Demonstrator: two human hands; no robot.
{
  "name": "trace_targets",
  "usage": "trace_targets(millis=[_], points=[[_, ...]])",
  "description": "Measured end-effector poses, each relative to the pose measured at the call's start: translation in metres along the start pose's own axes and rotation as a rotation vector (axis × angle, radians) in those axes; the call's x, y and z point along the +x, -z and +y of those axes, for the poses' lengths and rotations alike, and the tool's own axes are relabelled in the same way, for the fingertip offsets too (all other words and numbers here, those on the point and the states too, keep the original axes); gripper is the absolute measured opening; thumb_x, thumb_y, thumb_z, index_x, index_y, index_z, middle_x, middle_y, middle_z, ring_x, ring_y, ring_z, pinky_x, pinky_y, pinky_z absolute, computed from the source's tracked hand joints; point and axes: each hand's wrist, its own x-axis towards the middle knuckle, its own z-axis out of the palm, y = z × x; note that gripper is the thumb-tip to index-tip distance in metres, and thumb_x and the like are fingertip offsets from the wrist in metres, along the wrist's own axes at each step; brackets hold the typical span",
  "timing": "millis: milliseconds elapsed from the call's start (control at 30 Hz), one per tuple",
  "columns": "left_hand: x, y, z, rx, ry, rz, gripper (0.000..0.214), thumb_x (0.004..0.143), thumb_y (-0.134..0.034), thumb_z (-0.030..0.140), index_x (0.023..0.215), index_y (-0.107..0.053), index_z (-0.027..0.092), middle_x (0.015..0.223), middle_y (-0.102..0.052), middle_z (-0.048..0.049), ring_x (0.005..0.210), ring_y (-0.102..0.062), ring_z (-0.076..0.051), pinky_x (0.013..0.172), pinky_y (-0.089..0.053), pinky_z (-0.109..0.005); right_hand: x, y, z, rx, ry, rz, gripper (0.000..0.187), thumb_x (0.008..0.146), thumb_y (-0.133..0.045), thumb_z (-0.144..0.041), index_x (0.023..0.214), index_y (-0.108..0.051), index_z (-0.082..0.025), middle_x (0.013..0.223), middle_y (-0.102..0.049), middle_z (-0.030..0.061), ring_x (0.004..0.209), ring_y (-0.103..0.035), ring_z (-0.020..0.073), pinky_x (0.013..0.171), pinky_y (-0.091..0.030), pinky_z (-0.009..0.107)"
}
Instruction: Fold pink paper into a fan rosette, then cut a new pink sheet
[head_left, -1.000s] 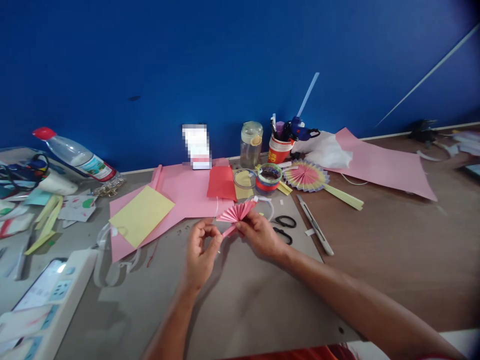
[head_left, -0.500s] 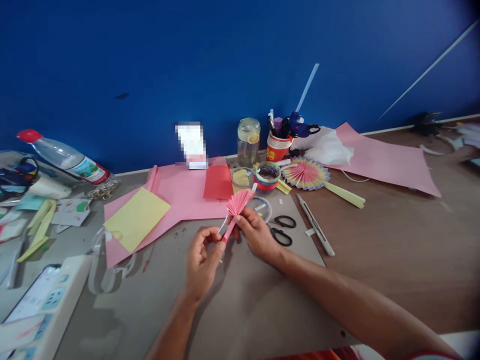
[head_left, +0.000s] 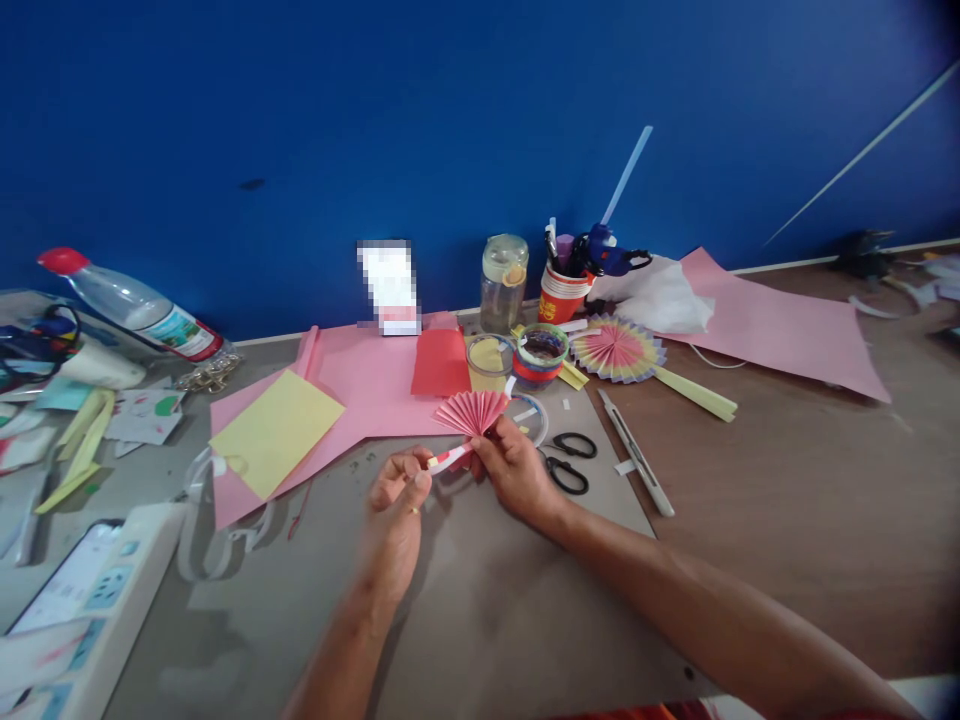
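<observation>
A small pink pleated paper fan (head_left: pixel 471 411), partly spread, is pinched near its gathered base by my right hand (head_left: pixel 517 470). From the base a red-and-white end strip (head_left: pixel 450 459) reaches left. My left hand (head_left: pixel 397 510) has its curled fingers and thumb closed at the tip of that strip, and a tiny yellow bit shows on the thumb. The fan's underside is hidden behind my right fingers. Black-handled scissors (head_left: pixel 574 445) and a clear tape roll (head_left: pixel 531 418) lie just beyond my right hand.
Behind are pink sheets (head_left: pixel 367 370), a yellow sheet (head_left: pixel 277 435), a red piece (head_left: pixel 440 363), a jar (head_left: pixel 504 285), and a cup of tools (head_left: pixel 562 295). A finished round fan (head_left: pixel 619 349) and utility knife (head_left: pixel 636 455) lie right. A power strip (head_left: pixel 139 590) and bottle (head_left: pixel 142 310) stand left.
The fan's pleats have spread wider and swung leftward. The end strip has turned from slanting down to nearly level, and my left hand has shifted slightly left with it.
</observation>
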Motion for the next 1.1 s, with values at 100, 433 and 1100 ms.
trace_targets(millis=[100,433,1100], points=[[0.0002,-0.0005,0.0010,-0.036,0.042,0.001,0.030,0.066,-0.074,0.038,0.068,-0.051,0.019,0.094,-0.058,-0.0019,0.088,-0.055,-0.017,0.077,-0.042,-0.029,-0.0027,-0.0002,-0.0009,-0.090,0.041,-0.005,0.017,0.089,-0.046,-0.033,0.075,-0.044,-0.022,0.057,-0.052,-0.0027,0.051,-0.048,0.0123,0.053,-0.039,0.026],[0.0009,-0.0041,0.0047,-0.012,0.122,0.011,0.038,0.061,-0.077,0.035,0.056,-0.044,0.018,0.082,-0.059,-0.0009,0.078,-0.053,-0.014,0.073,-0.041,-0.027,-0.0074,0.0010,0.0065,-0.320,0.234,-0.057,0.016,0.089,-0.045,-0.026,0.073,-0.044,-0.022,0.066,-0.053,0.0015,0.066,-0.051,0.0166,0.062,-0.039,0.029],[-0.0009,-0.0043,0.0006,0.031,0.054,0.057,0.035,0.064,-0.075,0.034,0.060,-0.045,0.017,0.094,-0.058,-0.0016,0.084,-0.053,-0.015,0.074,-0.041,-0.027,-0.0069,-0.0013,0.0051,-0.386,0.265,-0.012,0.014,0.088,-0.045,-0.023,0.074,-0.046,-0.023,0.069,-0.054,0.0030,0.073,-0.054,0.0185,0.067,-0.041,0.030]])
